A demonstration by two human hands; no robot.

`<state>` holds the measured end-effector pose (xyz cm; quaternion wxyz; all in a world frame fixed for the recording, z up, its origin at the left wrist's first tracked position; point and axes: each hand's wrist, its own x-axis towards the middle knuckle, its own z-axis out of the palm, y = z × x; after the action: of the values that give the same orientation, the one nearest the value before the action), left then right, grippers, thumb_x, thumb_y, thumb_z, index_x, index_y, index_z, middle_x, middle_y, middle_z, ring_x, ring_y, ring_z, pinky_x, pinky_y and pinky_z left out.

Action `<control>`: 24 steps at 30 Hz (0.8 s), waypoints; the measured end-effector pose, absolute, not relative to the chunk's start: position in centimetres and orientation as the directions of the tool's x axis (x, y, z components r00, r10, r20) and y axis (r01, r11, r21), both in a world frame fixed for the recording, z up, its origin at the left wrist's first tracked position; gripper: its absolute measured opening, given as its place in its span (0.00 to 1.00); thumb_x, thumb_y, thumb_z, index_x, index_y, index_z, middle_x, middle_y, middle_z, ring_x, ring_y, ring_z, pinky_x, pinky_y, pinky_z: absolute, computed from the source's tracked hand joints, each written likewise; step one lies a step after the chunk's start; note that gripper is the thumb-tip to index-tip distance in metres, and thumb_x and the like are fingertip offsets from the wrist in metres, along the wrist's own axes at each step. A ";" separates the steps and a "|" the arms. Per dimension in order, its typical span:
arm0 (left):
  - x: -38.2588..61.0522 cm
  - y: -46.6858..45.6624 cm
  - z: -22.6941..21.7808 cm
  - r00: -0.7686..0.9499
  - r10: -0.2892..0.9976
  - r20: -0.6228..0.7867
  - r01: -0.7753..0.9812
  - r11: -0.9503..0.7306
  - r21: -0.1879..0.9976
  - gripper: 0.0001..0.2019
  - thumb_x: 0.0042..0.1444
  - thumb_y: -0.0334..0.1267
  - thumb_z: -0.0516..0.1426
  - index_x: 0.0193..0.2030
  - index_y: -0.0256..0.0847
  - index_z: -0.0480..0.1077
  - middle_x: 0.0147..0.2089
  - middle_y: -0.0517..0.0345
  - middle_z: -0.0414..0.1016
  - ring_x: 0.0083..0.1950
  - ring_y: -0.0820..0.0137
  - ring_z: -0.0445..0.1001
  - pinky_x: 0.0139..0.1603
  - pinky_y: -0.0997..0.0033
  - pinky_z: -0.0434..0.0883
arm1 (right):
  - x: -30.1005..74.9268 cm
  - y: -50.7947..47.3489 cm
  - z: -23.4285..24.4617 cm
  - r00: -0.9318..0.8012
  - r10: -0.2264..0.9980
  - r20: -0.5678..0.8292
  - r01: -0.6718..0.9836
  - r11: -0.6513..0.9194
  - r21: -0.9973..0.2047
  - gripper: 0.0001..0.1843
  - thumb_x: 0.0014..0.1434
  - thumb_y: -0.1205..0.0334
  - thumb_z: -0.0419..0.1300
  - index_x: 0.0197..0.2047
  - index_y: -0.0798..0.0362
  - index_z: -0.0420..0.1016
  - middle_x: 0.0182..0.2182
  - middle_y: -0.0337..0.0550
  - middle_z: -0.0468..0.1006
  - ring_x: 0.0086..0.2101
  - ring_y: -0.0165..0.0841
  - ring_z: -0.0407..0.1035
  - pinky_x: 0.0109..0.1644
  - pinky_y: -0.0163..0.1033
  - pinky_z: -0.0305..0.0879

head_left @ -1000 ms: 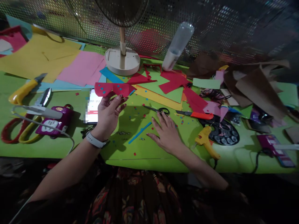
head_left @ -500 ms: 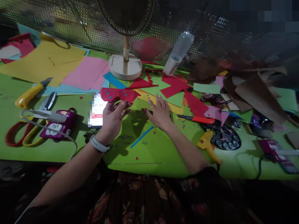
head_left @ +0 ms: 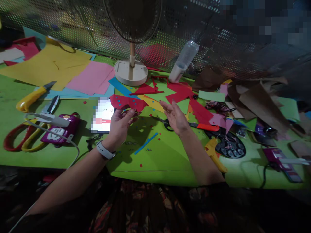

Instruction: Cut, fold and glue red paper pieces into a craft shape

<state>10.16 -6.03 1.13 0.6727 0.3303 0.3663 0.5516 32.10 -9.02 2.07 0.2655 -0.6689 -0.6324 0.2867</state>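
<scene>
My left hand (head_left: 120, 126) holds up a red paper cutout (head_left: 128, 102) dotted with small blue bits, gripping its lower edge; a white watch is on that wrist. My right hand (head_left: 175, 117) hovers palm-up just right of the cutout, fingers spread and holding nothing. Under the right hand lie black-handled scissors (head_left: 166, 123) on the green table (head_left: 155, 155). A thin blue paper strip (head_left: 146, 142) lies in front of both hands.
A lit phone (head_left: 103, 116) lies left of my left hand. A fan base (head_left: 131, 72), a tilted glue bottle (head_left: 183, 61), coloured paper sheets (head_left: 92, 77), an orange cutter (head_left: 206, 127), a yellow glue gun (head_left: 213, 153), pliers and cables (head_left: 36, 119) crowd the table.
My right hand lifted off the table and turned palm-up near the red cutout, uncovering the scissors. The left hand kept hold of the cutout. The camera shifted slightly.
</scene>
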 end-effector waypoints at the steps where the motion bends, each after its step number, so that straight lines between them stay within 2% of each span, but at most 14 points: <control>1: 10.1 -6.0 1.2 0.119 0.985 -0.125 -0.499 0.168 0.850 0.15 0.46 0.35 0.67 0.41 0.44 0.72 0.38 0.58 0.79 0.37 0.70 0.80 0.34 0.74 0.75 | 32.3 -9.1 2.0 0.043 0.999 -0.034 0.704 -0.054 -0.708 0.42 0.65 0.45 0.15 0.70 0.49 0.50 0.67 0.42 0.57 0.66 0.34 0.52 0.64 0.47 0.56; 3: 10.0 -5.9 1.3 0.096 0.988 -0.117 -0.499 0.150 0.853 0.15 0.46 0.35 0.67 0.41 0.44 0.72 0.38 0.58 0.79 0.37 0.70 0.80 0.34 0.74 0.74 | 32.4 -9.1 1.6 0.091 0.996 0.017 0.794 -0.062 -0.604 0.39 0.67 0.42 0.24 0.68 0.49 0.57 0.65 0.44 0.61 0.64 0.37 0.54 0.65 0.49 0.55; 5: 9.9 -5.8 1.4 0.080 0.991 -0.110 -0.496 0.135 0.858 0.15 0.47 0.35 0.67 0.41 0.44 0.72 0.38 0.59 0.79 0.38 0.70 0.80 0.35 0.74 0.74 | 32.1 -8.9 1.0 0.116 0.990 0.079 0.905 -0.072 -0.419 0.36 0.67 0.41 0.32 0.66 0.49 0.62 0.65 0.47 0.61 0.65 0.41 0.52 0.66 0.52 0.51; 7: 9.9 -5.7 1.3 0.089 0.990 -0.111 -0.490 0.140 0.861 0.15 0.47 0.35 0.67 0.42 0.44 0.72 0.38 0.59 0.79 0.37 0.70 0.80 0.35 0.74 0.74 | 31.5 -8.6 0.3 0.090 0.992 0.089 0.967 -0.065 -0.246 0.34 0.67 0.41 0.36 0.67 0.48 0.60 0.68 0.48 0.55 0.66 0.46 0.47 0.67 0.55 0.46; 10: 10.0 -5.7 1.1 0.114 0.987 -0.114 -0.489 0.156 0.858 0.15 0.47 0.35 0.67 0.42 0.44 0.72 0.38 0.58 0.79 0.37 0.71 0.80 0.34 0.75 0.74 | 30.5 -8.2 -0.4 0.025 1.000 -0.015 0.993 -0.027 -0.118 0.32 0.67 0.43 0.40 0.69 0.47 0.55 0.70 0.48 0.48 0.68 0.50 0.41 0.67 0.58 0.42; 12: 10.0 -5.8 1.1 0.115 0.986 -0.117 -0.494 0.159 0.855 0.15 0.47 0.35 0.67 0.42 0.43 0.72 0.38 0.58 0.79 0.37 0.71 0.80 0.34 0.76 0.74 | 30.0 -8.0 -0.8 -0.023 0.998 -0.061 0.996 0.018 -0.084 0.33 0.67 0.44 0.42 0.70 0.48 0.53 0.70 0.49 0.47 0.68 0.51 0.39 0.68 0.58 0.40; 16: 10.0 -5.8 1.1 0.114 0.986 -0.122 -0.501 0.163 0.850 0.15 0.47 0.35 0.67 0.42 0.43 0.72 0.37 0.58 0.79 0.37 0.70 0.80 0.34 0.76 0.74 | 29.5 -8.0 -1.3 -0.103 0.994 -0.035 0.991 0.100 -0.086 0.33 0.66 0.41 0.43 0.69 0.46 0.55 0.70 0.48 0.48 0.69 0.50 0.38 0.69 0.58 0.36; 19: 10.0 -5.9 1.1 0.116 0.986 -0.118 -0.503 0.161 0.849 0.15 0.46 0.35 0.67 0.41 0.43 0.72 0.37 0.58 0.79 0.37 0.70 0.80 0.34 0.76 0.74 | 29.5 -8.1 -1.1 -0.086 0.996 0.007 0.990 0.086 -0.112 0.33 0.66 0.40 0.40 0.68 0.44 0.56 0.70 0.46 0.47 0.69 0.49 0.37 0.69 0.59 0.34; 24: 10.1 -6.0 1.1 0.120 0.985 -0.124 -0.494 0.168 0.853 0.14 0.46 0.35 0.67 0.41 0.44 0.72 0.38 0.58 0.79 0.37 0.70 0.80 0.34 0.75 0.75 | 29.6 -8.3 -0.3 -0.054 0.998 0.042 0.981 0.060 -0.182 0.34 0.66 0.38 0.34 0.68 0.41 0.56 0.70 0.41 0.48 0.69 0.44 0.37 0.69 0.58 0.37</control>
<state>10.12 -5.96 1.09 0.6696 0.3339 0.3680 0.5520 29.64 -8.33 -0.28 0.0780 -0.6834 -0.7240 0.0522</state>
